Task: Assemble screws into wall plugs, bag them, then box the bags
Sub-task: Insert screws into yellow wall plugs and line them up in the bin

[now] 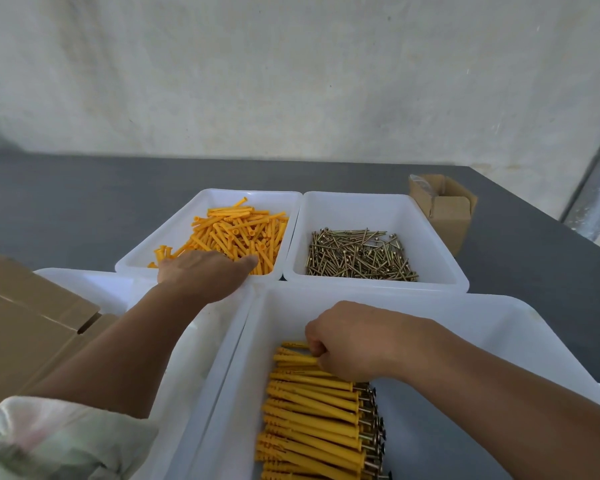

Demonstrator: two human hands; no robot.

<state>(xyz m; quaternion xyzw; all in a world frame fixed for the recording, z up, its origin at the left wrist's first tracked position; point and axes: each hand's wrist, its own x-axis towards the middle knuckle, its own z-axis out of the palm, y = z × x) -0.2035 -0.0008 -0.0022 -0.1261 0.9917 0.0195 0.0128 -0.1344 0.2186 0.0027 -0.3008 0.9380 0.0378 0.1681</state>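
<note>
Grey table (84,202) against a pale wall (291,81).
- Near bin (465,306): assembled plugs (309,410) in a row, screw heads pointing right; cut off by the bottom edge.
- Right hand (354,341): fingers curled on the farthest assembled plugs, tips tucked under.
- Near left: sleeve (49,438), flat cardboard (25,323), a side bin (84,282) mostly hidden.
- Left hand (201,271): palm down in the plug bin (174,230) on loose plugs (239,230); fingers hidden, grip cannot be told.
- Screw bin (430,230), touching it on the right: screws (357,258).
- Far right: open carton (447,216), contents unclear.
</note>
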